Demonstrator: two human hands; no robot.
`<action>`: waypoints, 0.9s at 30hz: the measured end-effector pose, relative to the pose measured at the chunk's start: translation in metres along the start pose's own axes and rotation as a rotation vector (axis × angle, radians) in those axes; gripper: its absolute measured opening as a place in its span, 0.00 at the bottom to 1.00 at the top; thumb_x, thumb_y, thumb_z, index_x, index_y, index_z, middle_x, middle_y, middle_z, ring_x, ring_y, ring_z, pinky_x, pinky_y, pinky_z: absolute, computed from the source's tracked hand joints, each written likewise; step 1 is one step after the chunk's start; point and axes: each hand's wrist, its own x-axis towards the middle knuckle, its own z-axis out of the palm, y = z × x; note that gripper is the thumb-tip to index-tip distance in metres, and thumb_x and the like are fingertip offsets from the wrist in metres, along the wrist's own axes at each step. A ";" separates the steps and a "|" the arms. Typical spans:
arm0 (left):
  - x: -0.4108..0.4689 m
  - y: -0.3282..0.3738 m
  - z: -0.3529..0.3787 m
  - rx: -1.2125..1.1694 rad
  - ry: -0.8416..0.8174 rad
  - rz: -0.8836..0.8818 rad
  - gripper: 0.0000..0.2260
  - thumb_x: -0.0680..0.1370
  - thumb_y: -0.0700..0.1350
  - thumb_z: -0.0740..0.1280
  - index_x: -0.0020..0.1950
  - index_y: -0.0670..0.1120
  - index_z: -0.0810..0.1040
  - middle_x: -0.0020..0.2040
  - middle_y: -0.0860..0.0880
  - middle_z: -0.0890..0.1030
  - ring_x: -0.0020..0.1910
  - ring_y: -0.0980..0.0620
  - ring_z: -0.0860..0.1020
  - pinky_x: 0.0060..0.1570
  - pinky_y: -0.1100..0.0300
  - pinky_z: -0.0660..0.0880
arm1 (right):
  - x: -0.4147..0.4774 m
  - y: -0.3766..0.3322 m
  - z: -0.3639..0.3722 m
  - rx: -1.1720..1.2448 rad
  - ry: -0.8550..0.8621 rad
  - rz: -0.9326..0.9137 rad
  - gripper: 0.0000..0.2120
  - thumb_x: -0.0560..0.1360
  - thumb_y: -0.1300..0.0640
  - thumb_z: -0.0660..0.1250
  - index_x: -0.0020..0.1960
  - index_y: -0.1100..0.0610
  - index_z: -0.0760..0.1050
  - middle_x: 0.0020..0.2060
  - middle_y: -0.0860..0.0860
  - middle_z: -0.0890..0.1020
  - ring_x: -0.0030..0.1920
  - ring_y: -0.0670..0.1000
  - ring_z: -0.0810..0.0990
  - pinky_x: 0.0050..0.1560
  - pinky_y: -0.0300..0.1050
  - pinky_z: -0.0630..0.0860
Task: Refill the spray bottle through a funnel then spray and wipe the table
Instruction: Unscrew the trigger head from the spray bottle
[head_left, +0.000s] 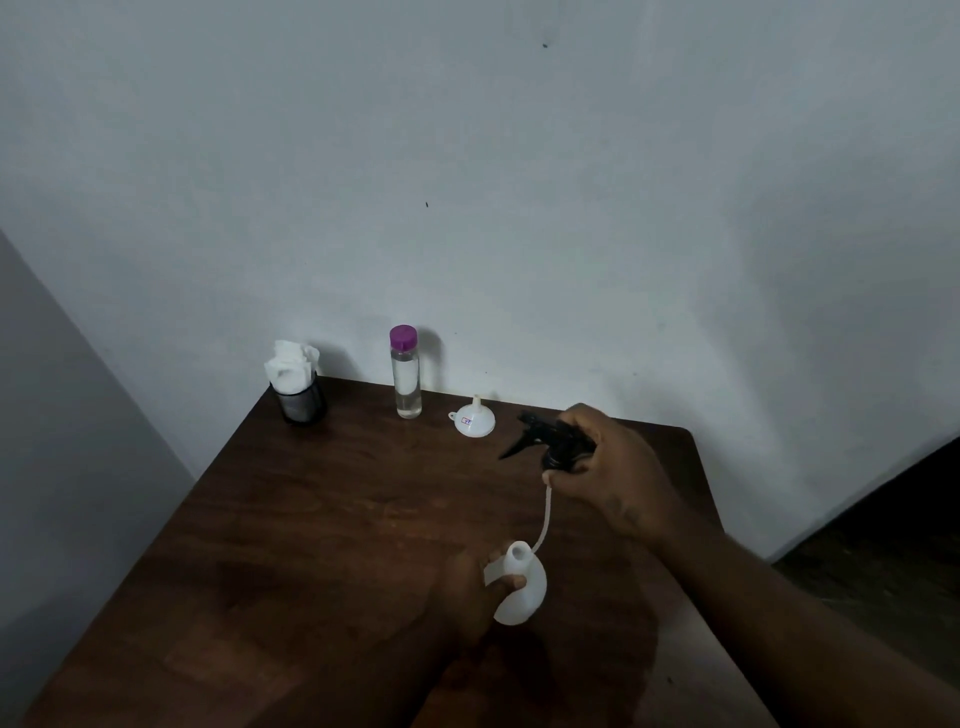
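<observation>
The right hand (602, 467) grips the trigger head (550, 441) lifted off; the left hand (467, 587) clasps the open bottle (519, 582). The funnel (472, 418) at the table's (311, 519) back edge is unused; filling, spraying and wiping remain.

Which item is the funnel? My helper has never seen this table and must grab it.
Look along the back edge of the brown table, by the wall. Right of the clear bottle with the purple cap lies the funnel: small, white, wide mouth down and spout up, the only cone-shaped thing there.
</observation>
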 end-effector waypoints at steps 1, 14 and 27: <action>0.001 -0.001 0.000 -0.002 0.005 -0.013 0.22 0.66 0.64 0.76 0.57 0.58 0.82 0.53 0.59 0.84 0.53 0.61 0.81 0.57 0.61 0.78 | 0.001 -0.002 -0.005 0.001 0.011 0.002 0.18 0.64 0.55 0.78 0.48 0.44 0.73 0.41 0.45 0.82 0.40 0.45 0.82 0.44 0.53 0.81; -0.004 0.004 -0.001 0.091 -0.011 -0.005 0.19 0.73 0.60 0.75 0.60 0.57 0.77 0.54 0.61 0.79 0.52 0.62 0.77 0.50 0.68 0.74 | 0.000 -0.001 -0.044 0.031 0.027 0.023 0.17 0.64 0.57 0.78 0.48 0.47 0.75 0.40 0.46 0.83 0.39 0.48 0.83 0.46 0.55 0.80; -0.010 0.006 -0.005 0.045 0.029 0.015 0.20 0.72 0.58 0.76 0.63 0.58 0.78 0.57 0.64 0.77 0.59 0.60 0.76 0.59 0.64 0.72 | 0.012 -0.001 -0.081 0.088 -0.064 0.013 0.20 0.62 0.56 0.80 0.51 0.49 0.77 0.44 0.47 0.85 0.48 0.50 0.83 0.55 0.60 0.77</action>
